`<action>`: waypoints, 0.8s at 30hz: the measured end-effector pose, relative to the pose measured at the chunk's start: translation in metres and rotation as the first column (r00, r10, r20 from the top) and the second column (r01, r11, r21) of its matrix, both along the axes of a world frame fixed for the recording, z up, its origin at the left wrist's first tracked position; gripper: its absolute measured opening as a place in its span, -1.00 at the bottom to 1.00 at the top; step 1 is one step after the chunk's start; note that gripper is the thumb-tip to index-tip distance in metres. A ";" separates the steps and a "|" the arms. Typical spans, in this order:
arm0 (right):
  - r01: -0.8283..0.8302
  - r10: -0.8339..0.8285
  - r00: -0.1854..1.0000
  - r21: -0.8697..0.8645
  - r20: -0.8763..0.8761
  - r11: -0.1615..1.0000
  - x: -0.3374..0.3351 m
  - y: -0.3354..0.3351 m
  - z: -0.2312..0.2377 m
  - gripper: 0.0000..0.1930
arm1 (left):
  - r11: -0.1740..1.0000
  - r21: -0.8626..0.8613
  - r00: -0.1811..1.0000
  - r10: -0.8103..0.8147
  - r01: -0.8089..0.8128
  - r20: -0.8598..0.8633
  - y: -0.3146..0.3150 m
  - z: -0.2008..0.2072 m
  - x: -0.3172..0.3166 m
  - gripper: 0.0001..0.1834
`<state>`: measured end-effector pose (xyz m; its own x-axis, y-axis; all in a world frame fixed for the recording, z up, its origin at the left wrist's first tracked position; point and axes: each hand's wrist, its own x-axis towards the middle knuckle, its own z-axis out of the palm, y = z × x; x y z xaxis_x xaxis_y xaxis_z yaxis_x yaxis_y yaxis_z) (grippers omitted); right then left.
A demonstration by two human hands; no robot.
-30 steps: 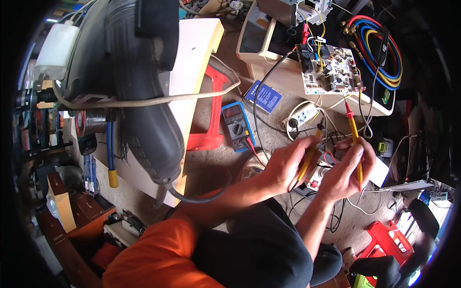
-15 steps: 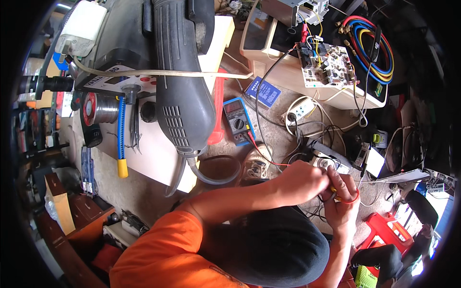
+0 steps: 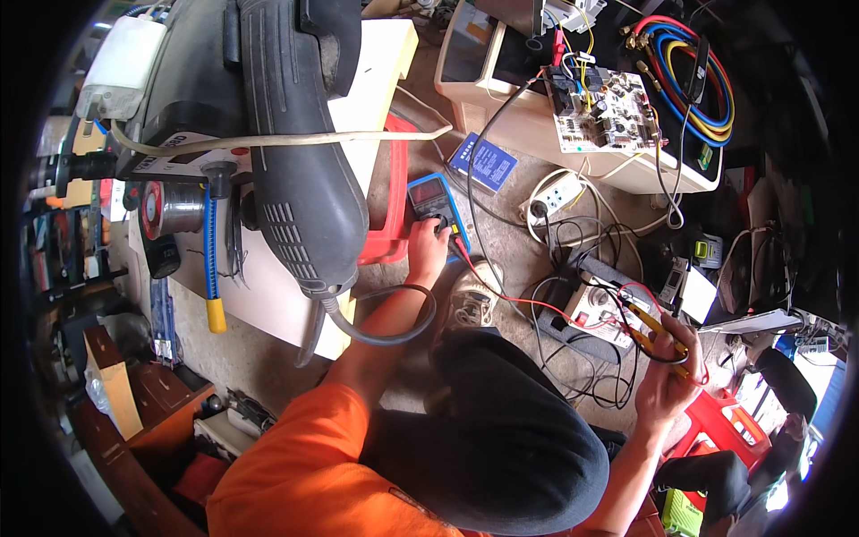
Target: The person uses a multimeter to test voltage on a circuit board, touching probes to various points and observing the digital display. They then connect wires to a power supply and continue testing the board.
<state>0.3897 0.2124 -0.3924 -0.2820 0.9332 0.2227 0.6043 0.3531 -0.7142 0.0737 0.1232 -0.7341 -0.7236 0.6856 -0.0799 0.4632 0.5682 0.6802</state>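
Note:
A blue-framed multimeter [image 3: 438,199] lies on the floor, with its lower left part covered by my left hand [image 3: 428,248]. The fingers of that hand are closed at the meter's dial, which they partly hide. On the right, my right hand [image 3: 667,369] holds a pair of yellow test probes [image 3: 642,319] together, tips pointing up and left. A red test lead [image 3: 514,297] runs from the meter across the floor toward the right. Beyond the probes lies a white box with a round knob [image 3: 601,309], partly crossed by black and red wires.
A blue booklet [image 3: 484,161] and a white power strip [image 3: 557,199] lie on the floor. A circuit board [image 3: 605,110] rests on a beige casing beside coiled hoses [image 3: 693,82]. A large black tool [image 3: 302,166] and its cord stand over the left bench. My shoe [image 3: 472,300] is near the meter.
My two hands were together at the right. The left has moved left to the multimeter's dial. The right has shifted slightly down and right, and the probes now show plainly in it.

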 end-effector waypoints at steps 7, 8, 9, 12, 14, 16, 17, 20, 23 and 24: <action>0.005 -0.005 0.999 0.006 -0.040 1.000 0.001 -0.001 -0.002 -0.82 | 0.984 -0.151 0.994 0.092 -0.099 -0.053 0.019 -0.004 -0.007 -0.78; -0.001 0.002 0.999 0.008 -0.042 1.000 0.001 0.000 -0.001 -0.82 | 0.979 -0.173 0.993 0.103 -0.110 -0.049 0.021 -0.004 -0.007 -0.78; -0.009 0.010 0.999 0.010 -0.045 1.000 0.001 0.000 0.000 -0.82 | 0.973 -0.195 0.992 0.116 -0.123 -0.046 0.021 -0.006 -0.008 -0.79; 0.017 -0.017 0.997 -0.007 -0.069 1.000 0.001 -0.002 -0.002 -0.82 | 0.972 -0.146 0.983 0.183 -0.185 -0.027 0.021 -0.011 -0.007 -0.78; 0.024 -0.024 0.996 -0.001 -0.085 1.000 0.003 -0.001 -0.003 -0.81 | 0.958 -0.170 0.972 0.233 -0.231 -0.004 0.025 -0.010 -0.005 -0.76; 0.025 -0.024 0.995 0.004 -0.094 1.000 0.003 0.000 -0.003 -0.81 | 0.944 -0.183 0.960 0.281 -0.273 0.016 0.027 -0.011 -0.004 -0.76; 0.023 -0.022 0.995 0.008 -0.094 1.000 0.003 0.000 -0.002 -0.81 | 0.939 -0.182 0.953 0.301 -0.291 0.028 0.027 -0.013 -0.004 -0.75; 0.028 -0.028 0.994 0.000 -0.109 1.000 0.004 -0.001 -0.004 -0.81 | 0.924 -0.178 0.934 0.353 -0.340 0.048 0.029 -0.018 -0.004 -0.75; 0.017 -0.017 0.996 -0.001 -0.091 1.000 0.003 0.000 -0.003 -0.81 | 0.917 -0.163 0.914 0.385 -0.363 0.132 0.020 -0.034 -0.009 -0.75; 0.017 -0.016 0.997 0.005 -0.074 1.000 0.003 0.001 -0.002 -0.81 | 0.920 -0.155 0.906 0.384 -0.360 0.176 0.020 -0.034 -0.008 -0.75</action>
<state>0.3924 0.2131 -0.3948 -0.2494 0.9363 0.2471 0.5560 0.3474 -0.7551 0.0655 0.1427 -0.7677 -0.8849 0.3467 -0.3110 0.0648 0.7529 0.6549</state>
